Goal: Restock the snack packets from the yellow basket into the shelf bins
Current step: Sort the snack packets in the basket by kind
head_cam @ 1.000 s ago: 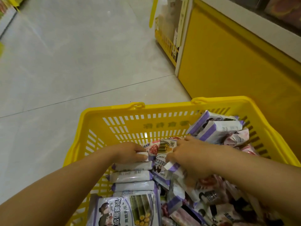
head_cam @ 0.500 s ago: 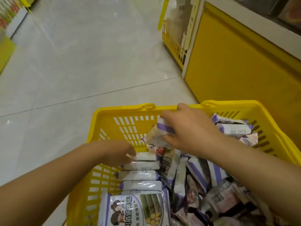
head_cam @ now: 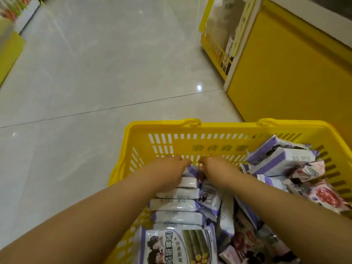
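The yellow basket (head_cam: pixel 190 124) occupies the lower right of the view, with the pale tiled floor (head_cam: pixel 95 73) beyond it and a yellow cabinet panel (head_cam: pixel 285 82) close to its right side. The basket holds the snack packets. Along its left wall, a row of white-and-purple packets (head_cam: pixel 175 205) stands on edge, one behind the other. A large seaweed-roll packet (head_cam: pixel 179 246) printed with a cartoon figure lies at the near end of the row. The right half holds a loose pile: purple-striped packets (head_cam: pixel 278 159) lean in the far right corner, and pink-and-red packets (head_cam: pixel 323 195) lie beside them against the right wall. Both forearms extend into the basket from the near side. The left hand (head_cam: pixel 170 168) rests on the far end of the row, knuckles up, fingers bent downward toward the far wall. The right hand (head_cam: pixel 216 167) sits just beside it, over a purple-and-white packet (head_cam: pixel 208 191) in the middle of the basket, fingers likewise bent downward. The fingertips of both hands are hidden behind the backs of the hands, so whether either hand grips a packet cannot be determined. A yellow wire rack (head_cam: pixel 213 44) with goods stands at the far end of the cabinet panel. A blurred shelf (head_cam: pixel 11 14) of goods occupies the upper left corner.
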Demonstrator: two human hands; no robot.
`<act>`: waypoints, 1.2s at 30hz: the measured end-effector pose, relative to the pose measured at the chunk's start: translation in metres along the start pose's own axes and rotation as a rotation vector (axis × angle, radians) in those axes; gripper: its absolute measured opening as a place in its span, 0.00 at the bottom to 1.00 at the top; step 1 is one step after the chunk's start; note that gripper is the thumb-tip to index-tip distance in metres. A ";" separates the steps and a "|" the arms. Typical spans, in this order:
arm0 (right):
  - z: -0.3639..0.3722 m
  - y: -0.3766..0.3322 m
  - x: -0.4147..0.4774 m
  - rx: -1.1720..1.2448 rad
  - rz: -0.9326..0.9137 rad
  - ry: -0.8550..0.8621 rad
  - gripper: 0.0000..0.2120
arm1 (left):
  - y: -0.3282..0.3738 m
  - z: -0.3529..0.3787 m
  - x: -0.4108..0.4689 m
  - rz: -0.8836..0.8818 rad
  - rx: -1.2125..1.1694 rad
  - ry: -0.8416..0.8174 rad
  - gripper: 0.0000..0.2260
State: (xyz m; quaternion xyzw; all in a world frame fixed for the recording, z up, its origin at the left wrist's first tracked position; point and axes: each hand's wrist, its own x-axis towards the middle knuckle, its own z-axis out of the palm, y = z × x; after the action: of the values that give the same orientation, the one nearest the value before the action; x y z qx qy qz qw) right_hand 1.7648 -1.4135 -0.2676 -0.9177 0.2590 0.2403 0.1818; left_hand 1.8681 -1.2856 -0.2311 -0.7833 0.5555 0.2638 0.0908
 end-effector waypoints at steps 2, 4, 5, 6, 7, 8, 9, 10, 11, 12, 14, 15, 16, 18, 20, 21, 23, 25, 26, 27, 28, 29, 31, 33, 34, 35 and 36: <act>0.006 -0.004 0.010 -0.108 0.048 -0.050 0.14 | -0.001 0.011 0.007 -0.041 -0.004 -0.064 0.27; 0.012 -0.007 0.013 -0.199 0.056 -0.069 0.13 | -0.001 0.014 0.010 -0.065 0.031 -0.088 0.27; 0.015 -0.008 0.014 -0.252 0.043 -0.065 0.13 | -0.001 0.013 0.011 -0.073 0.048 -0.095 0.27; 0.019 -0.008 0.013 -0.315 0.024 -0.056 0.14 | -0.001 0.012 0.011 -0.076 0.059 -0.107 0.26; 0.023 -0.008 0.012 -0.376 0.005 -0.048 0.16 | 0.001 0.010 0.011 -0.073 0.071 -0.120 0.24; 0.025 -0.008 0.011 -0.422 -0.005 -0.043 0.18 | 0.001 0.008 0.011 -0.067 0.087 -0.135 0.23; 0.027 -0.007 0.010 -0.448 -0.005 -0.042 0.19 | 0.002 0.006 0.011 -0.064 0.101 -0.152 0.22; 0.027 -0.007 0.010 -0.461 0.000 -0.040 0.20 | 0.001 0.005 0.010 -0.068 0.110 -0.173 0.22; 0.028 -0.006 0.009 -0.470 0.004 -0.034 0.20 | 0.001 0.003 0.010 -0.076 0.111 -0.193 0.22; 0.029 -0.006 0.009 -0.471 0.009 -0.022 0.19 | 0.000 0.001 0.009 -0.083 0.105 -0.207 0.22; 0.029 -0.006 0.006 -0.450 0.027 0.017 0.18 | -0.002 -0.001 0.008 -0.091 0.081 -0.208 0.22; 0.030 -0.007 0.005 -0.438 0.036 0.038 0.18 | -0.003 -0.001 0.008 -0.091 0.068 -0.191 0.21; 0.032 -0.006 0.003 -0.431 0.037 0.063 0.18 | -0.004 0.000 0.008 -0.091 0.058 -0.172 0.20; 0.034 -0.005 -0.001 -0.405 0.031 0.118 0.20 | -0.006 0.003 0.008 -0.098 0.045 -0.149 0.18; 0.037 -0.003 -0.005 -0.354 0.026 0.180 0.20 | -0.008 0.007 0.008 -0.103 0.038 -0.131 0.17; 0.038 -0.001 -0.008 -0.325 0.026 0.219 0.19 | -0.009 0.008 0.009 -0.101 0.037 -0.114 0.17; 0.034 0.003 -0.014 -0.238 0.033 0.303 0.15 | -0.012 0.008 0.010 -0.102 0.027 -0.083 0.18; 0.024 0.009 -0.020 -0.101 0.046 0.385 0.10 | -0.015 0.005 0.010 -0.126 0.016 -0.081 0.20; 0.019 0.013 -0.022 -0.040 0.051 0.411 0.10 | -0.017 0.003 0.011 -0.141 0.011 -0.092 0.21; 0.015 0.016 -0.023 0.003 0.053 0.426 0.10 | -0.017 0.001 0.010 -0.151 0.005 -0.099 0.22; 0.012 0.019 -0.024 0.030 0.050 0.438 0.12 | -0.017 0.000 0.010 -0.153 0.005 -0.105 0.22; 0.010 0.021 -0.026 0.057 0.041 0.451 0.14 | -0.016 0.000 0.010 -0.151 0.014 -0.115 0.22; 0.008 0.019 -0.032 0.133 0.005 0.486 0.18 | -0.012 0.002 0.010 -0.150 0.053 -0.132 0.20; 0.008 0.014 -0.040 0.218 -0.042 0.535 0.18 | -0.006 0.003 0.014 -0.166 0.091 -0.144 0.19; 0.006 0.011 -0.043 0.264 -0.058 0.562 0.17 | -0.003 0.003 0.018 -0.181 0.118 -0.157 0.19; 0.003 0.008 -0.047 0.308 -0.070 0.581 0.16 | 0.000 0.002 0.022 -0.200 0.146 -0.179 0.18; 0.000 0.006 -0.051 0.341 -0.082 0.589 0.15 | 0.004 0.000 0.028 -0.221 0.165 -0.205 0.18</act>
State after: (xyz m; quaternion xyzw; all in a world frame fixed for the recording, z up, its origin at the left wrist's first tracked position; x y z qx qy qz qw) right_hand 1.7233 -1.3983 -0.2409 -0.9136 0.2999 -0.0894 0.2596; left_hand 1.8713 -1.3098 -0.2450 -0.7983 0.4737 0.2844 0.2396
